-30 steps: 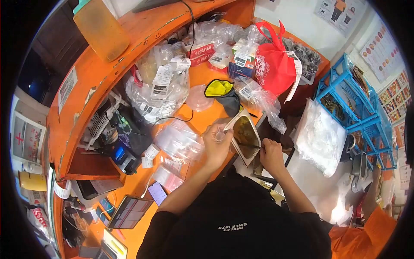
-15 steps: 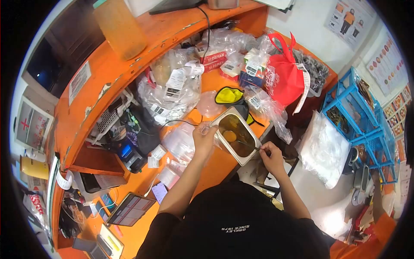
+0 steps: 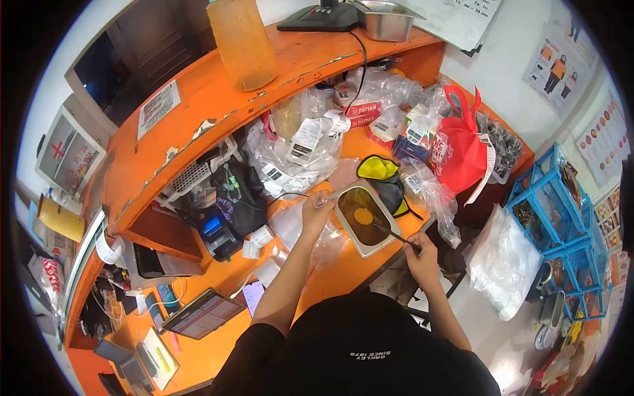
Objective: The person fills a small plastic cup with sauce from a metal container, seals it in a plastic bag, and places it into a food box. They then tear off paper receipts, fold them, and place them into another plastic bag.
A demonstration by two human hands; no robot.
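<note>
A rectangular metal tray (image 3: 345, 230) of brown sauce lies flat on the orange counter (image 3: 330, 267). My right hand (image 3: 420, 254) grips a spoon (image 3: 391, 232) whose bowl dips into the sauce near a yellow blob. My left hand (image 3: 315, 212) pinches a small clear plastic cup at the tray's left rim. Clear plastic bags (image 3: 310, 239) lie under my left forearm.
Bagged orders with receipts (image 3: 290, 148) and a red bag (image 3: 460, 148) crowd the back of the counter. A yellow-and-black pouch (image 3: 382, 173) sits behind the tray. A card terminal (image 3: 214, 229), tablet (image 3: 201, 313) and blue crates (image 3: 555, 218) flank me.
The tray has gone from tilted up to lying flat on the counter. My left hand stays at its left rim with the cup; my right hand keeps the spoon in the sauce.
</note>
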